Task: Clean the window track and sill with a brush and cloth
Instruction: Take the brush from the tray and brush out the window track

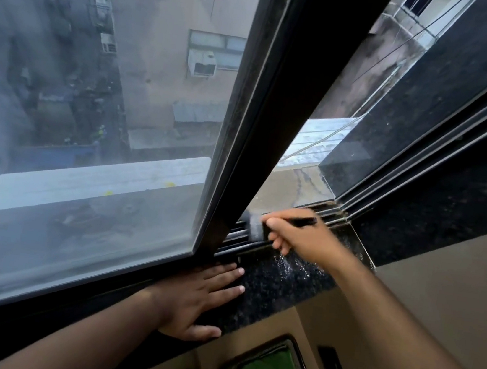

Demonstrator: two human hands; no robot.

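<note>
in the head view, the brush [264, 225] lay nearly level over the window track [236, 239], its long axis running from about nine o'clock to three o'clock; the blurred grey bristle end pointed toward nine o'clock at the foot of the dark sash frame [263, 118], and the thin black handle tip stuck out toward three o'clock, past the knuckles. the right hand [294, 237] was curled closed around the handle, so the bristles showed just at its nine o'clock side and the handle tip at its two o'clock. the brush looked black in the handle and pale grey and smeared in the head. the left hand [199, 299] lay flat with fingers spread on the speckled black sill [269, 283], at about seven o'clock of the brush and well apart from it, holding nothing. pale dust flecks lay on the sill just below the right hand.
</note>
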